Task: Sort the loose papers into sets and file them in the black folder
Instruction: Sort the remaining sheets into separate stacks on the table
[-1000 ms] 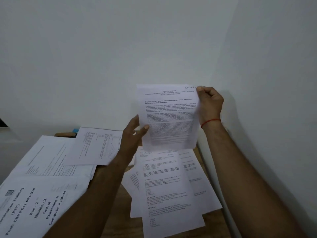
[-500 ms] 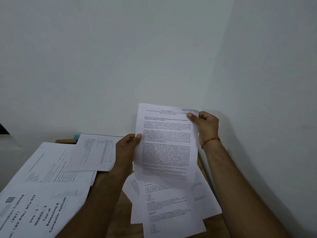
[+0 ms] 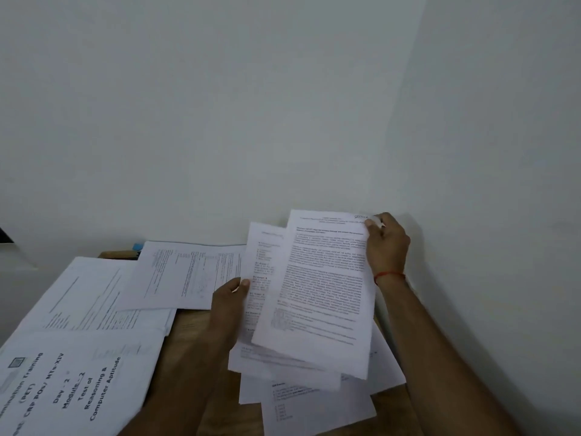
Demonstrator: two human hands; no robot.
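Pinching a densely printed white sheet (image 3: 317,297), right hand (image 3: 385,247).

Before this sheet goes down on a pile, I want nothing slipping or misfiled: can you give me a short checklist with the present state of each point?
1. Right hand grips the top corner of the dense-text sheet: ok.
2. Left hand holds the second sheet behind it by its left edge: ok.
3. The two held sheets are apart enough to handle singly: ok, they are fanned.
4. Pile under the hands squared up: not ok, its sheets lie splayed.
5. Headings match the pile: cannot tell, the print is blurred.
6. Black folder within reach: cannot tell, none is in view.
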